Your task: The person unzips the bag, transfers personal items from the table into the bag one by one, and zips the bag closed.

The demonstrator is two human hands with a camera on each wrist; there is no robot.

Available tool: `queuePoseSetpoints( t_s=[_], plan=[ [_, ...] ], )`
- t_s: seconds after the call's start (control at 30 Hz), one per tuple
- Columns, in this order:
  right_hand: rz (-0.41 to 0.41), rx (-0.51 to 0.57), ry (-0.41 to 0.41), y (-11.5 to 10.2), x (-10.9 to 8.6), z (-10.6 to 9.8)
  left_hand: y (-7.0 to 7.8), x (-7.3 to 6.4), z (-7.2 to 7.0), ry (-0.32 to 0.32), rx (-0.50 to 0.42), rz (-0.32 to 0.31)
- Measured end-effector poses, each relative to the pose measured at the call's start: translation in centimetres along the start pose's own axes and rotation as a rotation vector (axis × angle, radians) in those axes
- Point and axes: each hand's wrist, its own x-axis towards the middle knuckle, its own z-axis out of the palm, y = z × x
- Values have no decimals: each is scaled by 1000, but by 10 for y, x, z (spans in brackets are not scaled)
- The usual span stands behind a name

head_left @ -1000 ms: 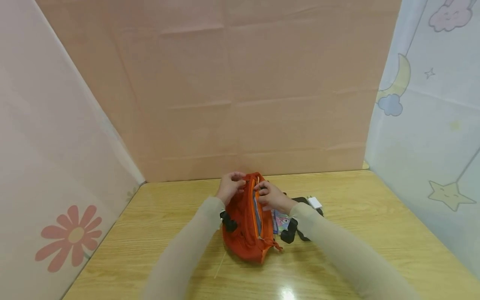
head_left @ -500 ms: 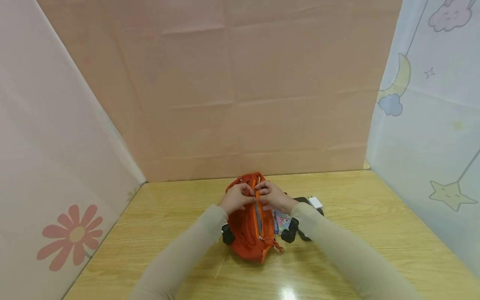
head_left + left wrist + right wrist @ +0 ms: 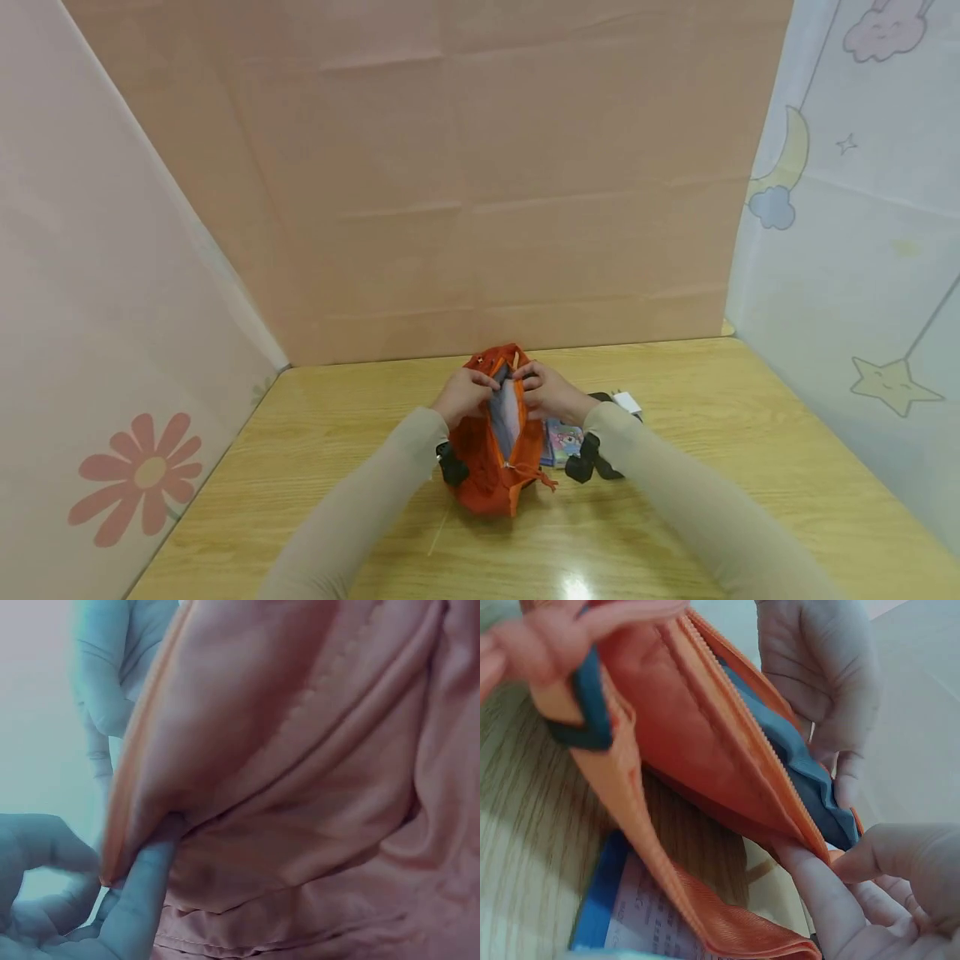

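An orange-red zippered bag [image 3: 480, 479] lies lengthwise on the table, its zipper undone and its grey lining [image 3: 504, 425] showing in the gap. My left hand [image 3: 459, 397] pinches the left edge of the opening between thumb and fingers; in the left wrist view its fingers [image 3: 146, 889] press into the cloth beside the orange zipper edge. Opposite it, my right hand [image 3: 555, 395] pinches the right edge, where the right wrist view shows thumb and fingers at the zipper teeth [image 3: 761, 754]. An orange strap [image 3: 667, 877] hangs in a loop from the bag's end.
Right of the bag lie a colourful printed packet [image 3: 564, 440], partly under my right wrist, a black strap-like item [image 3: 606, 473] and a white plug charger [image 3: 627, 403]. The wooden table [image 3: 337, 433] ends at a pink-beige back wall [image 3: 480, 208], with pale printed walls at both sides.
My left hand has moved right from the bag's left side onto the zipper edge. The two edges are now spread apart, and the grey lining shows wider. My right hand has stayed at its edge.
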Motion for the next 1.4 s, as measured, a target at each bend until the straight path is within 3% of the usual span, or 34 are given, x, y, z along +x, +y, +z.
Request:
queuePoseSetpoints(
  t_s=[0.17, 0.3, 0.4, 0.47, 0.6, 0.73, 1.0, 1.23, 1.33, 1.4],
  plan=[
    [24, -69, 37, -3, -1, 0, -2, 0, 0, -16, -53, -6],
    [-10, -204, 172, -14, -2, 5, -2, 0, -1, -13, -52, 7],
    [-58, -216, 219, -23, 0, 10, -2, 0, -1, 0, -60, 11],
    [-48, -158, 180, -26, 2, 12, -2, -1, -2, 7, -63, 14],
    [55, -95, 65, -22, 4, 12, -4, -1, -2, 4, -48, 16],
    [122, -66, 32, -14, 6, 6, -8, -1, -2, -14, -24, 44],
    [127, 45, 39, -7, 9, -8, -14, -3, -12, 17, -35, 42],
    [52, 84, -155, -15, -2, 2, -14, -1, -17, 35, -48, 13],
    [88, 93, -218, -16, -6, 9, -15, -1, -18, 43, -50, 8],
    [135, 82, -218, -14, -8, 11, -16, 0, -20, 36, -49, 13]
  ],
)
